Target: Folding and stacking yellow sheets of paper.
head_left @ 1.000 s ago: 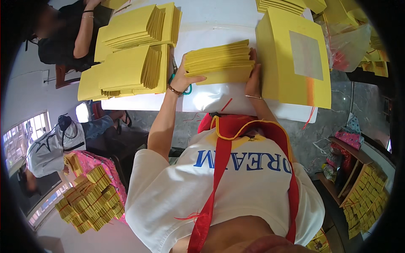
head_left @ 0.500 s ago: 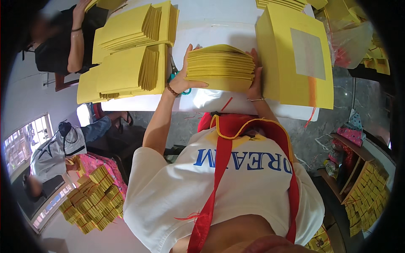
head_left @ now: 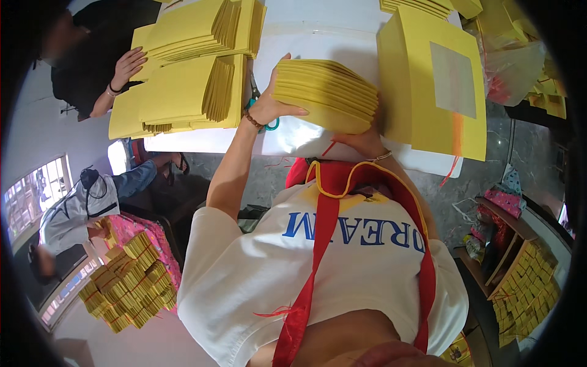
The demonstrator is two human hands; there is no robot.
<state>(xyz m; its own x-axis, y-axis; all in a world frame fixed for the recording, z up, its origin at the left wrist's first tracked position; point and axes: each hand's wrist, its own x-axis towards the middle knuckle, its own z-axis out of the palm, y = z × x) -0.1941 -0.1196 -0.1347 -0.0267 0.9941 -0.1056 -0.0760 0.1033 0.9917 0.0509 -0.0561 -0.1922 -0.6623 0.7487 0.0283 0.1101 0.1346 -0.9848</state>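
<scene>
A thick stack of yellow folded papers (head_left: 324,92) is held between my two hands above the white table. My left hand (head_left: 266,105) grips its left end, thumb along the near edge and fingers behind. My right hand (head_left: 367,139) is closed round the near right corner; some of its fingers are hidden by the stack. The stack tilts, its right end lower and closer to me. Scissors with teal handles (head_left: 272,125) lie on the table beside my left wrist, and a thin red strip (head_left: 329,148) shows near my right hand.
Piles of folded yellow papers (head_left: 177,92) cover the table's left side; a co-worker's hand (head_left: 127,66) rests on them. At right stands a large yellow block (head_left: 422,79) with a pale label. Another person sits lower left by bundled yellow papers (head_left: 131,281). More bundles fill a rack (head_left: 526,293).
The stack's right end has swung down toward me. My right hand has moved from its right side to the near corner. The co-worker's hand has come down onto the left piles.
</scene>
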